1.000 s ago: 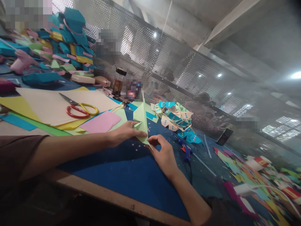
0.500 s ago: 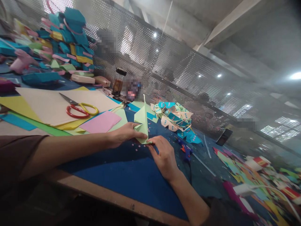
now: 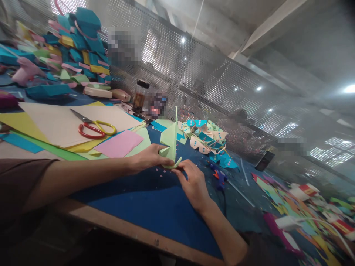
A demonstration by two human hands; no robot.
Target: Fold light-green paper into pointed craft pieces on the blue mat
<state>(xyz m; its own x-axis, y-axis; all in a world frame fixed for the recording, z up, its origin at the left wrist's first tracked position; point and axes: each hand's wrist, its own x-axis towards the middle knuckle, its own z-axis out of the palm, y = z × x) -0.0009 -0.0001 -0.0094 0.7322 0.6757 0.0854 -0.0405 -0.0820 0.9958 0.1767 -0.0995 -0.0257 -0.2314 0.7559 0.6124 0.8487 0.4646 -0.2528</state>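
Observation:
Between my hands, above the blue table, is a folded piece of pale green paper with a thin upright strip at its far end. My left hand grips its left side, the thumb lying across the lower part. At the near edge, the fingers of my right hand pinch the paper's lower right corner, where a narrow flap curls up. Tiny pink paper squares lie on the table just below. Part of the paper is hidden behind my left thumb.
Scissors rest on stacked coloured sheets at left, near a pink sheet. A blue glue gun and dotted paper pieces lie right of my hands. A phone, a jar and piled paper models stand farther off.
The green paper has tilted slightly to the right, its thin strip shifting that way. At its lower right corner the narrow flap now curls up more visibly. Both hands keep nearly the same place.

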